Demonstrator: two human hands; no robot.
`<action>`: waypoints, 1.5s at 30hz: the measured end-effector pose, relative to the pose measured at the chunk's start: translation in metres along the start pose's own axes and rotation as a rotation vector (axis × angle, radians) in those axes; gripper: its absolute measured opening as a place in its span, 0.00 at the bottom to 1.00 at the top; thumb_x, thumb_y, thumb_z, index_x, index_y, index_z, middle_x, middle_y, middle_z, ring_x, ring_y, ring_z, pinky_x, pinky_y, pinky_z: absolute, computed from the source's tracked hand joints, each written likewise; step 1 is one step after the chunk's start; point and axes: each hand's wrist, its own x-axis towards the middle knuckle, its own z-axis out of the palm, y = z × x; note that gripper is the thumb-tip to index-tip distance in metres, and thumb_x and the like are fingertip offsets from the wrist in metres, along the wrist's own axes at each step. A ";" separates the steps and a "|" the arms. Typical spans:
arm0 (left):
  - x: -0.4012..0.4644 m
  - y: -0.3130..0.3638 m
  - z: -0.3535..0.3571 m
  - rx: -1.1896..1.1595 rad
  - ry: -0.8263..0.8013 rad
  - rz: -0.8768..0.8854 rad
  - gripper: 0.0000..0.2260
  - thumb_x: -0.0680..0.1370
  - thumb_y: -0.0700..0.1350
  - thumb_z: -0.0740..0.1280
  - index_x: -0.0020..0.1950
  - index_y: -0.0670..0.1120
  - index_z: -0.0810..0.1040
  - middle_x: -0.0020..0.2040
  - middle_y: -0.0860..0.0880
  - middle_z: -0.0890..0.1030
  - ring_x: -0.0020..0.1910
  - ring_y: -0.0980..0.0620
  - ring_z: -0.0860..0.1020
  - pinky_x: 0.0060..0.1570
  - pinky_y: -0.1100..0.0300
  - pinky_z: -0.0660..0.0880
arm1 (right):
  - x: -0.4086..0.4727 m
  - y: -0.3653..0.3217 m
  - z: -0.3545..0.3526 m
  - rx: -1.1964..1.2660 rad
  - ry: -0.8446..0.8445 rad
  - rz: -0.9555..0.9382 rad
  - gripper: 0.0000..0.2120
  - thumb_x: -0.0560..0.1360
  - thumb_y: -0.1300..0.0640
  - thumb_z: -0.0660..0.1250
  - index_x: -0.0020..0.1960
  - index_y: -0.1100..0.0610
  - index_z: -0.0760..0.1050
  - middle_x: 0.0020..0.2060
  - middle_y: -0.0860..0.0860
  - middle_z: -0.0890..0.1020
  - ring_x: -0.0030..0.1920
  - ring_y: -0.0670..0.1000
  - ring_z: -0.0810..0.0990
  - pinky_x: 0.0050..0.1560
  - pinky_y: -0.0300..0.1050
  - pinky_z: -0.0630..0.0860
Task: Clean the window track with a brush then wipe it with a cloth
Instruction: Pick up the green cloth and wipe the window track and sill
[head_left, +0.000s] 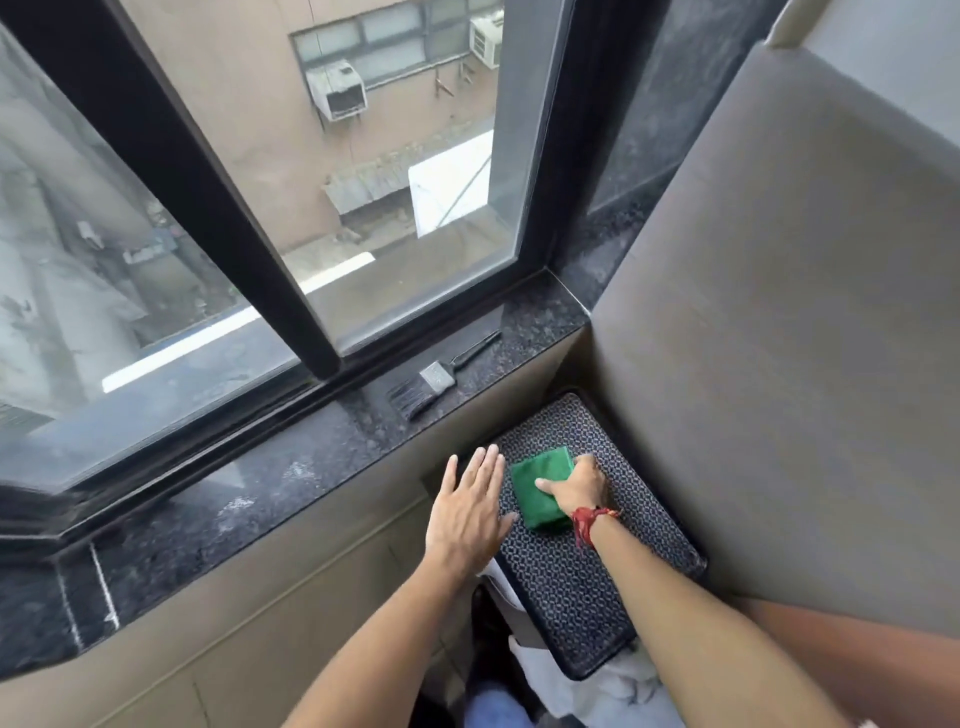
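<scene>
Green cloth (540, 493) is sitting folded on the dark patterned cushion (582, 587) below the sill, and my right hand (579, 491) is clamped over its far edge, thumb lying across the top and the other fingers curled round the side. Looks like a proper grip to me, though I can't see the fingertips underneath. The brush (434, 382) is lying untouched on the granite sill (270, 467), bristles pointing toward me, handle angled off toward the corner, just beside the window track (332, 387).

Stuff that could go sideways, my guess anyway: the cloth is only held by one edge, so lifting it could let the fold drop open and drag across the sill, and the brush is right in that path, easy to knock off the ledge. Also the order matters here. If the brushing isn't done, wiping first just smears the grit into the track channel.

Left hand (470, 512) is flat and wide open, fingers spread, holding nothing, hovering over the cushion's near edge next to the cloth. Both forearms reach forward and down from the bottom of the view, right wrist with a red thread band (589, 522) on it.
</scene>
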 end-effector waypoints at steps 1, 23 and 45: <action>-0.001 0.000 -0.001 -0.006 0.006 -0.004 0.36 0.83 0.61 0.53 0.83 0.42 0.46 0.85 0.45 0.48 0.84 0.48 0.46 0.82 0.40 0.46 | 0.001 -0.001 -0.001 0.008 -0.026 0.027 0.34 0.68 0.51 0.81 0.66 0.65 0.73 0.65 0.62 0.79 0.66 0.60 0.78 0.67 0.50 0.74; -0.207 -0.260 -0.027 -0.246 0.345 -0.893 0.36 0.82 0.60 0.58 0.83 0.42 0.51 0.85 0.44 0.52 0.84 0.46 0.51 0.82 0.42 0.50 | -0.155 -0.255 0.123 -0.242 0.311 -1.140 0.22 0.67 0.68 0.72 0.58 0.53 0.77 0.43 0.55 0.85 0.47 0.58 0.81 0.45 0.49 0.82; -0.247 -0.293 -0.007 -0.347 0.358 -0.803 0.30 0.81 0.47 0.60 0.81 0.38 0.55 0.85 0.45 0.45 0.84 0.48 0.46 0.82 0.44 0.48 | -0.254 -0.277 0.283 -0.632 -0.036 -1.374 0.25 0.66 0.66 0.67 0.63 0.57 0.68 0.56 0.57 0.79 0.57 0.62 0.80 0.48 0.54 0.80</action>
